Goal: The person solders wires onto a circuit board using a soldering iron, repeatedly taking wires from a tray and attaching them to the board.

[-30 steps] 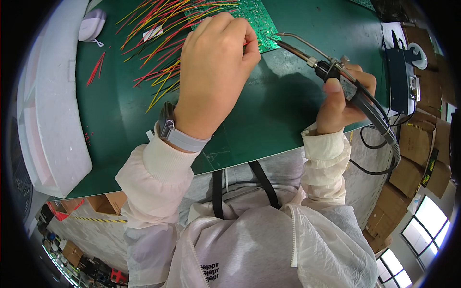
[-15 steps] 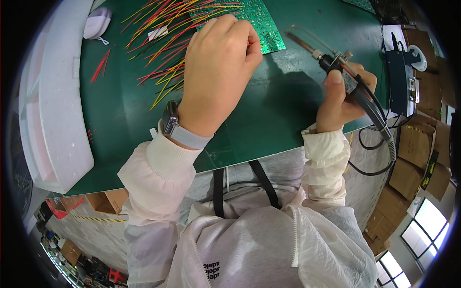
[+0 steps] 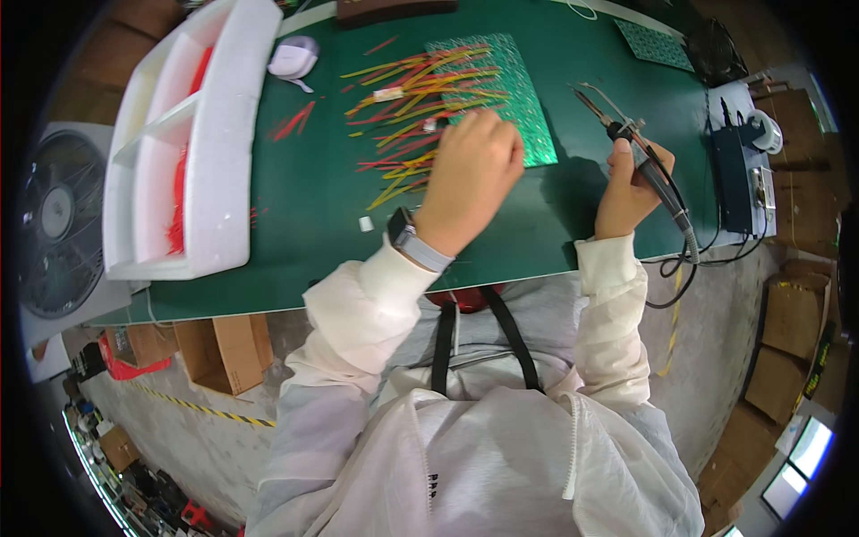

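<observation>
My left hand (image 3: 472, 179), with a grey-strapped watch (image 3: 413, 243) at its wrist, is over the near edge of a green circuit board (image 3: 526, 107). Its fingers are curled together and their tips are hidden, so what they pinch cannot be made out. Red, yellow and dark wires (image 3: 403, 107) fan out leftward from the board. Well to the right of it, my right hand (image 3: 631, 192) grips a soldering iron (image 3: 658, 179). A thin tube is clamped alongside the iron's tip, which points up and left, apart from the board.
A white foam tray (image 3: 228, 179) with red wires in its compartments stands at the left. Near it lie a lilac case (image 3: 293, 58) and loose red wires (image 3: 295, 121). A dark soldering station (image 3: 738, 179) is at the right edge. Another board (image 3: 655, 45) lies at the far right.
The whole view has shifted, showing more of the foam tray and the table's far side. My left hand remains by the board's near edge; my right hand still holds the iron.
</observation>
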The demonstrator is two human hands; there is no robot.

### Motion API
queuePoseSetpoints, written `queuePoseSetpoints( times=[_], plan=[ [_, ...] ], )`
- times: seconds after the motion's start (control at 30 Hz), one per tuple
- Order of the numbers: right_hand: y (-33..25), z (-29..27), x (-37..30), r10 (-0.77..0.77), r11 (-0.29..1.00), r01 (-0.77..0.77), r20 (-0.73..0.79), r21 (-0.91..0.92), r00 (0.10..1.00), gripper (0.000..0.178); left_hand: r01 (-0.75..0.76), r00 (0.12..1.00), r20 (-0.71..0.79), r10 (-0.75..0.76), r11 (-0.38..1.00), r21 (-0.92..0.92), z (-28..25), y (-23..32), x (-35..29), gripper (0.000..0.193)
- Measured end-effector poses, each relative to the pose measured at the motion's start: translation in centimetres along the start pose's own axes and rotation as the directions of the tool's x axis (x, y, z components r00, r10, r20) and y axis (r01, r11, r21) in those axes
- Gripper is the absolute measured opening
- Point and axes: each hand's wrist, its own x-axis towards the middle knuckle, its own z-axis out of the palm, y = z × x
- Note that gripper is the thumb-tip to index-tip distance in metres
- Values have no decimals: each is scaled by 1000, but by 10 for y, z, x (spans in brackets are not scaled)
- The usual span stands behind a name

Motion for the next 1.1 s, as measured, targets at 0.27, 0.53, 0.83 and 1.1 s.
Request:
queuePoseSetpoints(
  times=[0.27, 0.53, 0.83, 1.1],
  plan=[
    [-1, -3, 1, 38, 999, -38, -7, 17, 999, 22, 140, 977, -175, -125, 987, 75, -116, 3, 10, 19],
    [-3, 2, 1, 44, 996, -46, 23, 72, 999, 21, 480, 849, -87, -522, 691, 540, -295, -139, -51, 22],
    [-3, -1, 1, 55, 997, -57, 22, 61, 998, 21, 390, 823, 146, -549, 733, 557, -284, -149, -50, 19],
    [3, 0, 2, 31, 995, -30, -8, 97, 999, 21, 524, 811, 55, -582, 765, 374, -281, -138, -51, 16]
  ],
)
